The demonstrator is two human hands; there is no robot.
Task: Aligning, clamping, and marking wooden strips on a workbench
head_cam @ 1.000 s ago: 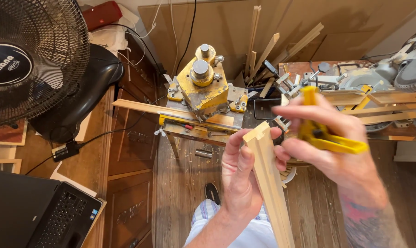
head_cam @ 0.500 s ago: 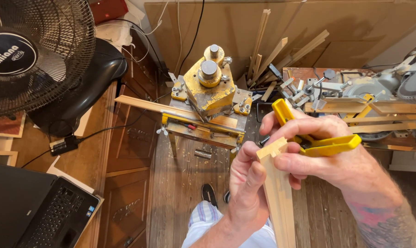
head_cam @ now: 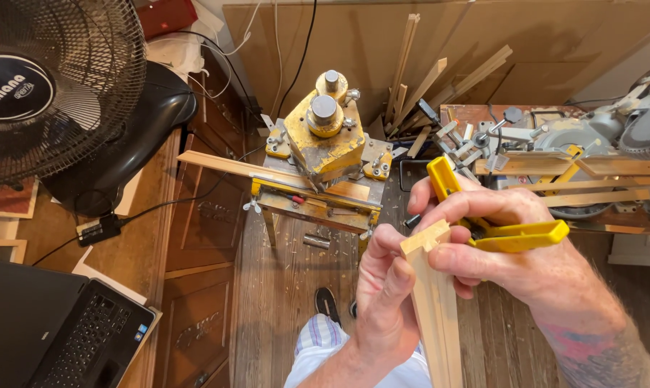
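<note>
Holding two pale mitred wooden moulding strips [head_cam: 434, 302] together at their cut ends, the left hand [head_cam: 386, 302] wraps around them from the left, fingers closed firmly on the wood. The right hand [head_cam: 515, 248] grips a yellow plastic spring clamp [head_cam: 497, 215], squeezed in the palm just above the joint. To do this step well, I judge the mitre faces should stay flush while the clamp comes on squarely. A round black label sits in the middle of the black electric fan [head_cam: 52, 86] at upper left; a red flat box [head_cam: 167, 14] lies at the top edge
</note>
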